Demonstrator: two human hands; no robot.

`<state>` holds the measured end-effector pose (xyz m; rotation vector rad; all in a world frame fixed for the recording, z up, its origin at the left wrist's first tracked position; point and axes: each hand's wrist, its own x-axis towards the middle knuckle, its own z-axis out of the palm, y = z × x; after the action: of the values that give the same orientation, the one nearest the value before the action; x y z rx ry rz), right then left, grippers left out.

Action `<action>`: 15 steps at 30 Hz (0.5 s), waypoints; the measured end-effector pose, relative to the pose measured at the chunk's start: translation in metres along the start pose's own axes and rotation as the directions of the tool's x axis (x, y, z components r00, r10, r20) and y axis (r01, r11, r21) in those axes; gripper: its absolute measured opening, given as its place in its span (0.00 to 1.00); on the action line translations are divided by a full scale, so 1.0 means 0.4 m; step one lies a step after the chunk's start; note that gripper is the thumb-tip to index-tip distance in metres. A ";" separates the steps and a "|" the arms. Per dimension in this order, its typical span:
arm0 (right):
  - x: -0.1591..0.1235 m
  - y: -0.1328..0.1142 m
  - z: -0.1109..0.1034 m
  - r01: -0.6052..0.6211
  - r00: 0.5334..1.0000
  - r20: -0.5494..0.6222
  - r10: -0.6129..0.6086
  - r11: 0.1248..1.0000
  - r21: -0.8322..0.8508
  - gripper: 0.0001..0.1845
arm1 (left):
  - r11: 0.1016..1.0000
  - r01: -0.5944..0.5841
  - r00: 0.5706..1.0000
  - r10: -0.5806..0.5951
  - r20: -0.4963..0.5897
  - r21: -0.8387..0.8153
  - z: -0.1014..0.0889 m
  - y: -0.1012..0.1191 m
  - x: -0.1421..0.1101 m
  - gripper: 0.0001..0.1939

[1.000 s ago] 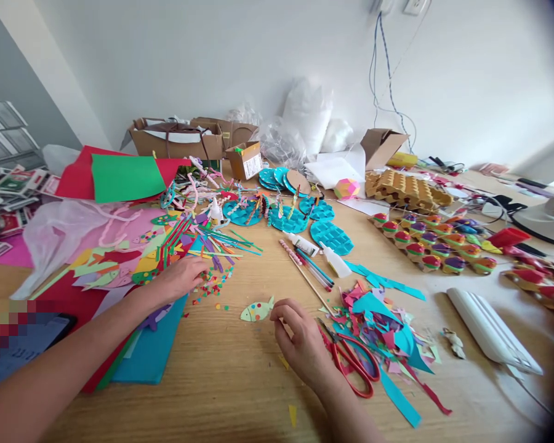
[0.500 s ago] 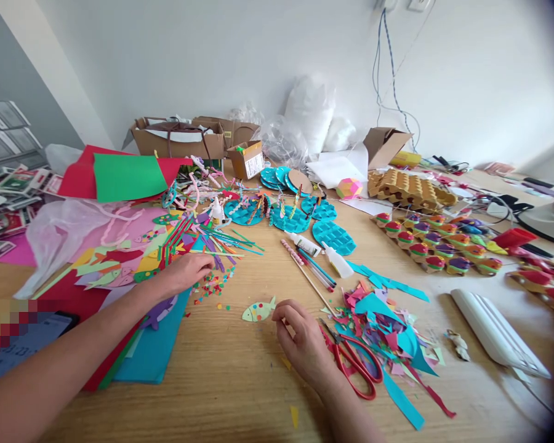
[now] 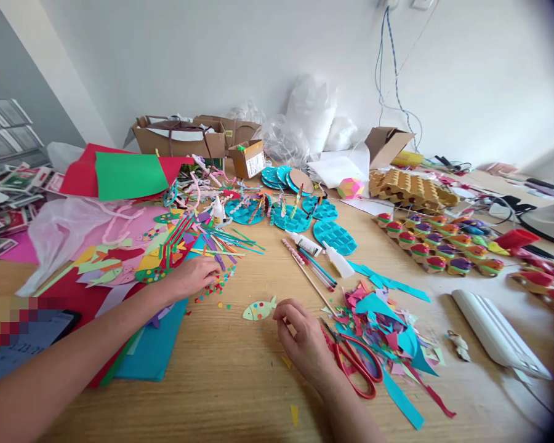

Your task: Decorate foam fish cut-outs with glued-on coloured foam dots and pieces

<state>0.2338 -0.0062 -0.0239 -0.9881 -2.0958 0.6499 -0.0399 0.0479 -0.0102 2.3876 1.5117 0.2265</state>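
Note:
A pale green paper fish (image 3: 259, 309) with red, yellow and blue dots lies flat on the wooden table. My right hand (image 3: 302, 341) rests beside its tail, fingers curled and closed, the fingertips at or very near the tail; what they hold, if anything, is hidden. My left hand (image 3: 196, 278) reaches over small coloured paper dots (image 3: 219, 288), its fingers bent down and pressed together at their edge. I cannot see whether a dot is between them. Red-handled scissors (image 3: 357, 363) lie open just right of my right hand.
Paper scraps (image 3: 388, 320) are heaped at the right, near a white device (image 3: 498, 332). Glue bottles (image 3: 339, 261) and pens (image 3: 318, 271) lie ahead. Coloured sheets (image 3: 152, 351) and paper strips (image 3: 180, 240) cover the left. Painted egg-carton pieces (image 3: 436, 243) stand back right.
My left hand has shifted slightly right and toward me, over the dots. My right hand and the fish stay in place.

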 end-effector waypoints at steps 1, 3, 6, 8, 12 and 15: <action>0.000 0.000 -0.001 0.004 1.000 -0.007 -0.004 1.000 0.002 0.10 | 1.000 -0.002 1.000 0.002 -0.006 -0.001 0.006 0.008 0.008 0.08; 0.000 -0.001 -0.005 0.005 1.000 -0.019 -0.005 1.000 0.007 0.11 | 1.000 -0.006 1.000 0.006 -0.016 -0.005 0.014 0.020 0.024 0.07; 0.001 0.000 -0.010 -0.013 1.000 -0.027 0.014 1.000 0.014 0.11 | 1.000 -0.012 1.000 0.012 -0.015 -0.017 0.022 0.029 0.044 0.05; 0.002 0.001 -0.012 -0.027 0.999 -0.031 0.027 1.000 0.015 0.10 | 1.000 -0.008 1.000 0.008 -0.012 -0.023 0.027 0.030 0.053 0.05; 0.004 0.002 -0.013 -0.028 0.999 -0.040 0.029 1.000 0.014 0.10 | 0.999 -0.004 1.000 0.004 0.003 -0.031 0.035 0.027 0.064 0.06; 0.003 0.002 -0.013 -0.028 0.999 -0.037 0.029 0.999 0.015 0.10 | 0.999 0.011 1.000 -0.011 0.021 -0.041 0.033 0.026 0.069 0.06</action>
<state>0.2378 -0.0038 -0.0208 -1.0160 -2.0449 0.6553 -0.0154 0.0663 -0.0200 2.3417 1.4959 0.2276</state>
